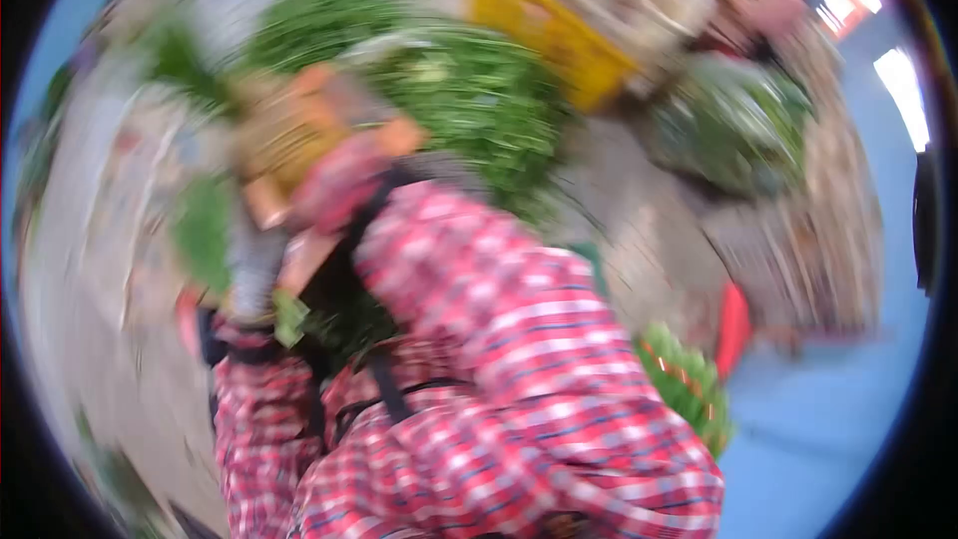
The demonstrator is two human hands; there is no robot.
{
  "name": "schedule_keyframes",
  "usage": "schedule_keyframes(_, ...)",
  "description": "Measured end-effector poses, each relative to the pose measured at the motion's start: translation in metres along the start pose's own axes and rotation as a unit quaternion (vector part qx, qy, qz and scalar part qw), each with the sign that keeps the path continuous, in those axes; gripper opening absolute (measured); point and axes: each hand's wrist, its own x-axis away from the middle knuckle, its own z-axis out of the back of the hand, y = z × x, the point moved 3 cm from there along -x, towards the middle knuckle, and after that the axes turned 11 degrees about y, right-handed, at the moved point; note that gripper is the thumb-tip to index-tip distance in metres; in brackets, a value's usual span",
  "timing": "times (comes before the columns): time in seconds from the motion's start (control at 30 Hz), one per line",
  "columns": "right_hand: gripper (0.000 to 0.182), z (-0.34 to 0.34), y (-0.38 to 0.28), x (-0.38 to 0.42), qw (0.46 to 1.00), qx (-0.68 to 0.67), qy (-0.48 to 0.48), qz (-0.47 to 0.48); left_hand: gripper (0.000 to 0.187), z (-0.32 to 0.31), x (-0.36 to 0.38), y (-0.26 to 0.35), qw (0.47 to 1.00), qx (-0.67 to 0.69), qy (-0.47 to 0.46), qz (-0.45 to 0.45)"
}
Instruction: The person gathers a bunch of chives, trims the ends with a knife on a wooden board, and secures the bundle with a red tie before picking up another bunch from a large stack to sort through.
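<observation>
"Orange and pink, all blurred: are the right hand's (344,175) fingers clamped?"
"I cannot tell. The hand is at a tan thing (274,135) — touching, it seems."
"The left hand (257,269)?"
"Greyish, lower down, beside a leaf (203,230); its fingers are just as unclear."
"Farther out?"
"Checked sleeves (529,309), then heaped greens (479,100) — a yellow crate (539,30) beside those, bagged greens (733,125) off to the right."

We see matt cloth on the checked sleeve (559,319). The yellow crate (539,30) looks plastic, and the clear bag (738,125) is glossy plastic.
</observation>
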Motion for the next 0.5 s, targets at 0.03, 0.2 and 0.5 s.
schedule_keyframes(0.03, 0.040, 0.018, -0.019, 0.006, 0.999, -0.012, -0.011, -0.032, 0.082, 0.029, -0.019, 0.060, 0.990, 0.126, 0.010, 0.056)
schedule_keyframes(0.2, 0.018, 0.003, 0.022, -0.032, 0.936, -0.344, 0.060, 0.033, 0.075, 0.107, 0.025, 0.058, 0.953, 0.244, -0.026, 0.180)
schedule_keyframes(0.5, 0.012, -0.034, 0.056, -0.031, 0.913, -0.372, 0.070, 0.150, 0.071, 0.141, 0.114, 0.031, 0.913, 0.271, -0.021, 0.304)
